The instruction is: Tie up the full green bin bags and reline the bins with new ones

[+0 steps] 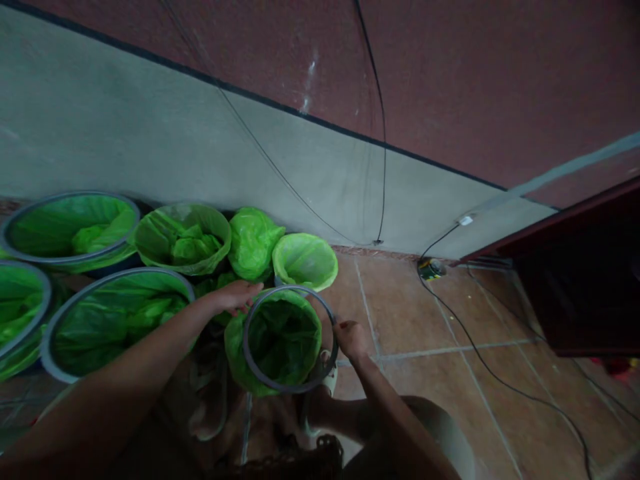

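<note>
A grey ring [334, 313] is held tilted over a bin lined with a bright green bag [235, 353], set over to the bin's right side. My right hand [351, 339] is closed on the ring's right edge. At the ring's upper left is my left hand [239, 297], palm down, fingers partly stretched and apart; whether they touch the ring or the bag is unclear. Inside the bin the green bag hangs in dark folds. The bin stands on the floor between my feet, its own wall hidden by the bag.
Several green-lined bins, one with a grey rim [117, 275], stand to the left. By the wall are a puffed green bag [254, 243] and a smaller lined bin [325, 267]. A black cable [480, 357] crosses the tiled floor on the right, near a can [431, 269] and dark furniture [575, 287].
</note>
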`<state>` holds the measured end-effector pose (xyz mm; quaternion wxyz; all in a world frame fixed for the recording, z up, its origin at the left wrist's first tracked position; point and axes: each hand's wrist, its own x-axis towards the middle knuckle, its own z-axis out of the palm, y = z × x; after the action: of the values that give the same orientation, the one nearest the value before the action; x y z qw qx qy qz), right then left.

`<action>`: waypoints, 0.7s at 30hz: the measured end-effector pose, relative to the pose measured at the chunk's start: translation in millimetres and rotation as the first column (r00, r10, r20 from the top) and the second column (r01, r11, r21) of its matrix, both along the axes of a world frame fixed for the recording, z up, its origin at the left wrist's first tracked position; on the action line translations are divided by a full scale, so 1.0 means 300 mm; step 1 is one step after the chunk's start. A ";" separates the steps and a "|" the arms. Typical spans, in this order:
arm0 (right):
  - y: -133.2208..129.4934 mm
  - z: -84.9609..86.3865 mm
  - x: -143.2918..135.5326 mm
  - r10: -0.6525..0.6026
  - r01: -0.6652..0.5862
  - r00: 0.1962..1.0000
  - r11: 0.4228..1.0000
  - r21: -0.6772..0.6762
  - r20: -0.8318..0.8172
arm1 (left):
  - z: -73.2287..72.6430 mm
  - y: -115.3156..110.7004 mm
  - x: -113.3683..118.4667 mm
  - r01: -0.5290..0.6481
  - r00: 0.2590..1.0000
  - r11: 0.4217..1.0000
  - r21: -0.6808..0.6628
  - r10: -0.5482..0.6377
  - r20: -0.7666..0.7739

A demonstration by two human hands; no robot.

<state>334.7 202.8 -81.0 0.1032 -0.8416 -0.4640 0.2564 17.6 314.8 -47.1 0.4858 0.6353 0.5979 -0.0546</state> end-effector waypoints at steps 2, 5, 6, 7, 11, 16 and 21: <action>-0.024 -0.032 -0.025 0.021 -0.021 1.000 1.000 -0.019 0.010 | -0.016 -0.040 0.021 0.141 0.988 0.989 -0.038 -0.143 -0.052; -0.012 -0.080 -0.049 0.044 -0.043 0.998 0.998 -0.036 0.047 | -0.039 -0.065 0.038 0.275 0.934 0.954 0.118 -0.237 -0.267; -0.003 -0.093 -0.054 0.043 -0.041 0.998 0.998 -0.043 0.053 | -0.045 -0.065 0.039 0.283 0.922 0.942 0.180 -0.216 -0.320; 0.004 -0.106 -0.059 0.038 -0.036 0.998 0.998 -0.049 0.055 | -0.049 -0.063 0.039 0.278 0.914 0.933 0.229 -0.184 -0.361; 0.018 -0.139 -0.079 0.018 -0.013 0.998 0.997 -0.072 0.057 | -0.057 -0.057 0.037 0.268 0.892 0.933 0.240 -0.146 -0.428; 0.010 -0.151 -0.099 0.000 0.005 0.996 0.998 -0.058 0.087 | -0.067 -0.059 0.044 0.287 0.878 0.932 0.224 -0.162 -0.450; 0.008 -0.149 -0.125 -0.015 0.019 0.998 0.997 -0.073 0.056 | -0.076 -0.055 0.034 0.256 0.884 0.934 0.249 -0.122 -0.451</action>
<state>297.1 205.1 -125.7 0.0616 -0.8554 -0.4498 0.2491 27.9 298.4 -70.0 0.2320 0.7300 0.6254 -0.1486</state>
